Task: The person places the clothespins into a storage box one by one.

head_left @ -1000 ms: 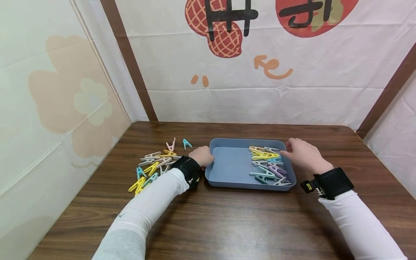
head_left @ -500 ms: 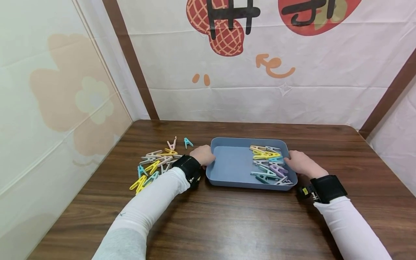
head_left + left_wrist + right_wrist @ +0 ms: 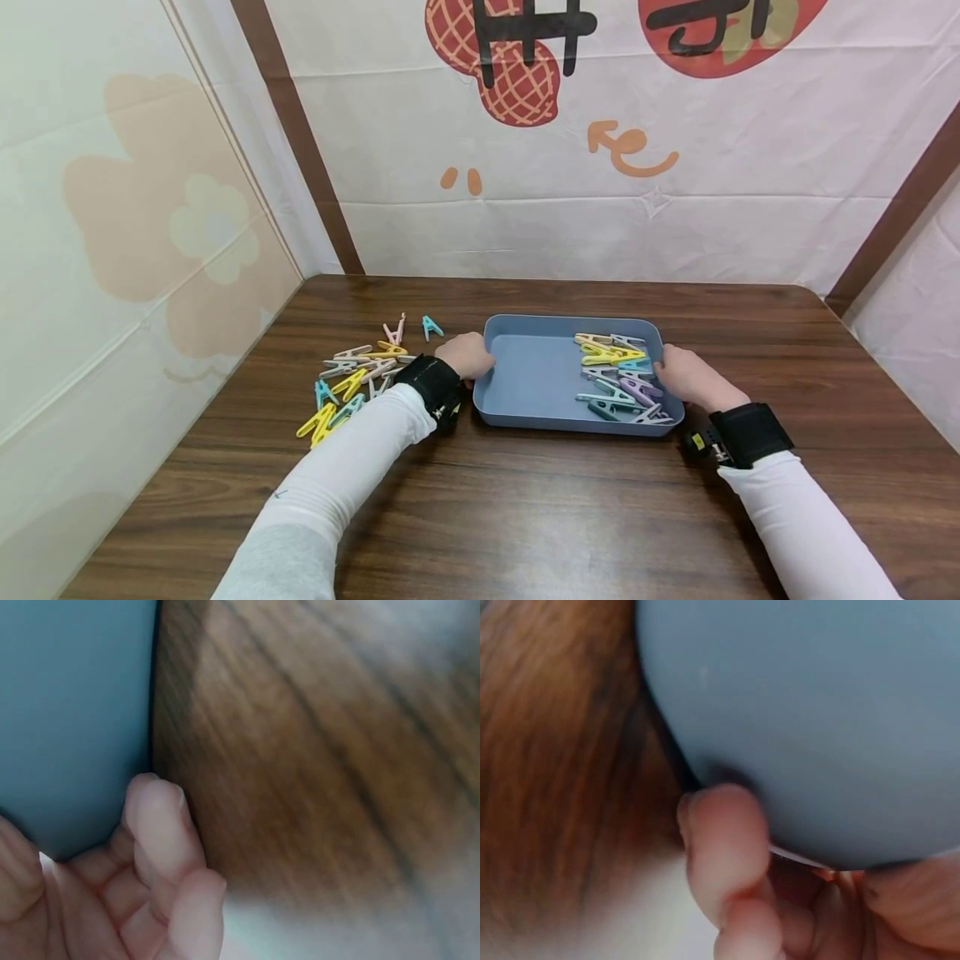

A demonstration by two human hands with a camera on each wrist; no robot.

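Observation:
A shallow blue-grey tray (image 3: 528, 375) stands on the wooden table, with several clothespins (image 3: 611, 354) in yellow, teal, purple and white lying in its right half. My left hand (image 3: 467, 357) grips the tray's left end; in the left wrist view its curled fingers (image 3: 169, 832) lie against the outer wall. At the opposite end, my right hand (image 3: 693, 379) holds the tray by its right side. The right wrist view has its fingers (image 3: 727, 840) bent at the tray's lower edge, the thumb partly cut off by the frame.
Left of the tray, beside my left wrist, lies a loose heap of clothespins (image 3: 348, 383) in mixed colours. A light blue clothespin (image 3: 431, 327) lies apart behind it. A printed white sheet (image 3: 405, 233) hangs behind the table (image 3: 562, 500).
My right hand has come down and in to the tray's right end and taken hold of it. My left hand and the tray look unmoved.

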